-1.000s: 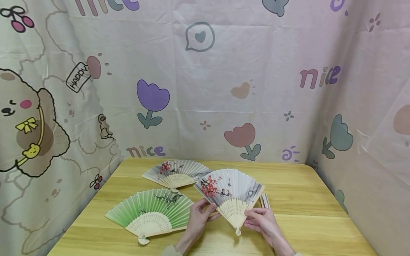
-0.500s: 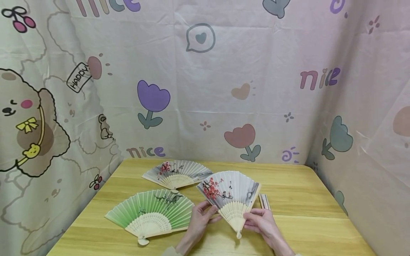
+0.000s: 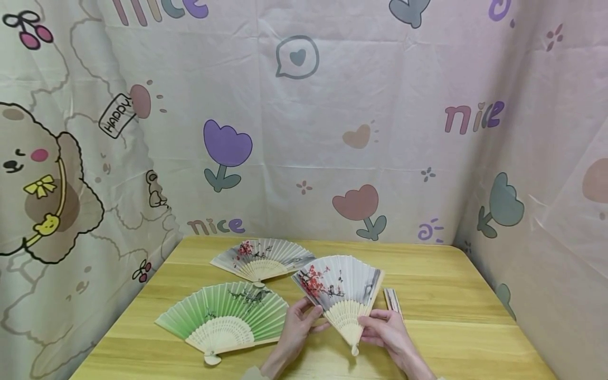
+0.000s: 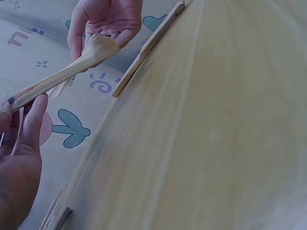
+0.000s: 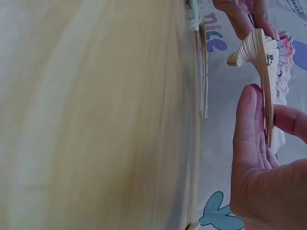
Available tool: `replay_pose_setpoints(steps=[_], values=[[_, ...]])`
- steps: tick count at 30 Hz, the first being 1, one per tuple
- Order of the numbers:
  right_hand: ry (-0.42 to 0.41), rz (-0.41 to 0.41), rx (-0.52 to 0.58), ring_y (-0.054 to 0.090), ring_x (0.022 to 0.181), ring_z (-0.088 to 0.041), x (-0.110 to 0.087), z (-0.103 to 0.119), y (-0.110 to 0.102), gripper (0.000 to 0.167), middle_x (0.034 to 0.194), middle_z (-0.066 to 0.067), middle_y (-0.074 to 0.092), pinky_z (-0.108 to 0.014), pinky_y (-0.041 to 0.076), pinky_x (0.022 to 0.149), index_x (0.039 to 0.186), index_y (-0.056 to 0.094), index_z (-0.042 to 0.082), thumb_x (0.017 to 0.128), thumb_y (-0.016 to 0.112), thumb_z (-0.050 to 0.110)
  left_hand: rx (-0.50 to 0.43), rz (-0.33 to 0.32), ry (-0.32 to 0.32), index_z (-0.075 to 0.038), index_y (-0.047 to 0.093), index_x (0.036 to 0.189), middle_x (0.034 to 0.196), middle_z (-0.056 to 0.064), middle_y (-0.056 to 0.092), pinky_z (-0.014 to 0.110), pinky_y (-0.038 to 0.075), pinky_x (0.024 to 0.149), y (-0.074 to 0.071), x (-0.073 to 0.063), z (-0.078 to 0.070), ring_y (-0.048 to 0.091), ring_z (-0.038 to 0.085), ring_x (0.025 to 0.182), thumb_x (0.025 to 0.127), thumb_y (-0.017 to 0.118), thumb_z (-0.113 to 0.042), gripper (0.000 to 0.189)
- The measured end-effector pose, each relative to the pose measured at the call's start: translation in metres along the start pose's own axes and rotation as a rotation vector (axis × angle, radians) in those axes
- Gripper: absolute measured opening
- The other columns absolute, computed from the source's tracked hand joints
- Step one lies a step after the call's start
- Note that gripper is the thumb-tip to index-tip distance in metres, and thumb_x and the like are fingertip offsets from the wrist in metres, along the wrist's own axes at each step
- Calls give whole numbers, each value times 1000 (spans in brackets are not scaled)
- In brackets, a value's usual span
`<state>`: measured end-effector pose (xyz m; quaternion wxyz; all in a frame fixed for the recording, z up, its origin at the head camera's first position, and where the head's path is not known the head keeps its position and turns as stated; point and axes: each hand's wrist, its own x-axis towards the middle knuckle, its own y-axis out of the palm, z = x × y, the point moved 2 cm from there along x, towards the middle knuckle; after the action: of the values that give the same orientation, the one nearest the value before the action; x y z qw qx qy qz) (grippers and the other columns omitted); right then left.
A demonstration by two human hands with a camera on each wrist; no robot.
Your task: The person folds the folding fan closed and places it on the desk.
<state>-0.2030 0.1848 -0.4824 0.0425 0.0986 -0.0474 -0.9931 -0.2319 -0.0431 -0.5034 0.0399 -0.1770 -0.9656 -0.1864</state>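
A white-grey folding fan (image 3: 339, 287) with red blossoms and pale ribs is held partly spread above the table, its pivot end pointing down toward the person. My left hand (image 3: 296, 327) pinches its left outer rib between thumb and fingers. On the other side my right hand (image 3: 389, 332) grips the right outer rib, thumb in front and fingers behind. In the right wrist view the fan's stacked ribs (image 5: 261, 62) run between the right thumb and fingers. The left wrist view shows the left fingers (image 4: 31, 124) under the outer rib.
An open green fan (image 3: 242, 311) lies at the left, close to the left hand. Behind it an open grey fan (image 3: 261, 258) with red blossoms lies on the wooden table (image 3: 456, 295). A folded fan (image 3: 392, 301) lies just beyond the right hand. Printed cloth (image 3: 304, 132) hangs around the table.
The held fan's right edge has moved inward with the right hand, so the fan is spread slightly less. It also sits a little lower. The fans on the table have stayed in place.
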Motion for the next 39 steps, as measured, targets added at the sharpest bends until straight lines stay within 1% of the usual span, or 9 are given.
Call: replay_pose_setpoints(steps=[4,8,11,16,22,24,29,33,39], values=[[-1,7,10,74,73,-14,-1,1,1,18,84,-5,78,-30,69,74,104,68,-2,89,71,8,-11,10,-10,18,35,142,124,-1,65,34,64,94,0,0,0,70,10,109,100,59,-9,55],[-4,28,7,74,76,-14,-1,2,2,24,88,-4,79,-30,69,76,109,68,-2,89,73,10,-28,9,-15,18,35,142,123,-2,65,34,64,93,0,1,0,70,11,109,100,60,-9,56],[-6,42,-1,74,78,-15,0,2,2,27,92,-4,79,-30,68,77,110,68,-2,88,74,12,-42,4,-19,18,36,141,120,-4,66,34,64,92,0,2,1,71,11,107,99,61,-7,55],[-12,48,-11,75,79,-15,0,1,3,25,93,-5,79,-32,69,78,109,69,-2,88,74,12,-46,-12,-30,18,39,139,114,-5,67,35,65,92,-1,3,2,72,12,103,98,63,-8,54],[-18,53,-11,75,79,-16,-1,1,4,34,95,-7,79,-33,69,79,117,64,-10,89,71,9,-23,-27,-33,21,39,137,108,-1,68,32,66,88,1,2,-2,72,10,96,97,65,-7,55],[-17,54,-10,75,79,-16,-1,1,4,36,95,-6,79,-33,69,79,117,63,-10,88,72,8,-17,-29,-36,21,39,137,108,0,68,31,66,87,2,2,-3,72,10,94,96,65,-6,55],[-15,53,-9,74,79,-16,-1,-1,5,39,93,-4,78,-33,69,77,121,60,-11,88,72,7,-13,-23,-41,19,37,141,115,8,67,30,66,87,1,3,-1,73,10,92,97,64,-6,57],[-13,61,-1,74,79,-15,0,-2,5,40,93,-3,78,-32,69,77,123,58,-13,89,71,6,-10,-14,-42,17,36,143,120,12,65,29,66,88,1,3,0,73,10,94,98,62,-6,57],[-16,85,13,74,78,-14,0,0,5,38,92,-2,78,-31,69,75,122,59,-13,90,70,6,-7,-6,-39,18,36,142,116,3,66,30,66,88,1,3,1,71,11,98,99,61,-9,56]])
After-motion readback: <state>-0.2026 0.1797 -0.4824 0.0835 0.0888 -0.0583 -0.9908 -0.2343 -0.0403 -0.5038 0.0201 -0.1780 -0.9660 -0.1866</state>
